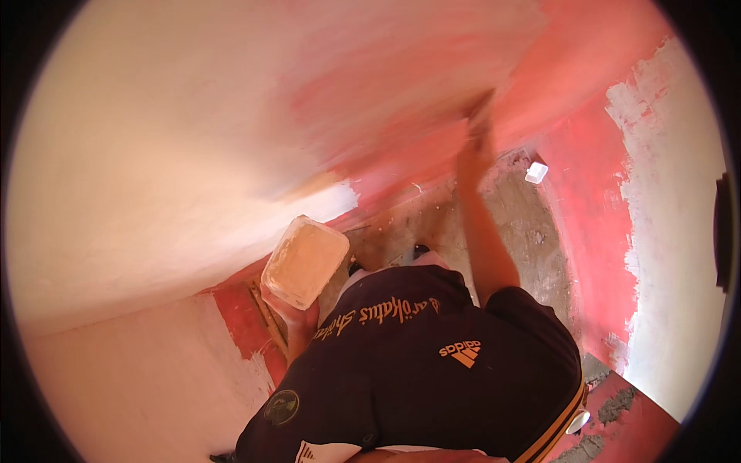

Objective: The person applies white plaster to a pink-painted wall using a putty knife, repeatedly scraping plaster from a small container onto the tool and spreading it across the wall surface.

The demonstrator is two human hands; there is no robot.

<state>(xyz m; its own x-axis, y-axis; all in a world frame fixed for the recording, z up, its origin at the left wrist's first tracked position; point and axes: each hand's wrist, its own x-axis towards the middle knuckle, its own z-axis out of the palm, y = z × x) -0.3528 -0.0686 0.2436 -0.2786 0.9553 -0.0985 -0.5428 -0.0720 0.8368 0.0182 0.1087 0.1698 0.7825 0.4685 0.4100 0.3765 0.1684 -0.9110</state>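
Observation:
My left hand (pixel 296 315) grips a rectangular plastic tub (pixel 306 262) from below, close to the wall. The tub's pale, smeared face is turned up toward me; whether that is filling or its base I cannot tell. Out ahead and to the right, my stretched right arm ends at the wall (pixel 401 85), where my right hand (pixel 478 150) is closed round a putty knife (pixel 480 104). Motion smears the knife, and its dark edge lies against the wall. Pale, streaky coating covers part of the red surface there, with barer red toward the right.
A small white container (pixel 536 172) sits on the rough, stained floor (pixel 525 224) by the wall's foot. Thin wooden strips (pixel 268 316) lean near my left arm. The right wall (pixel 590 224) is red below a ragged pale area. Another white object (pixel 577 421) is behind me at lower right.

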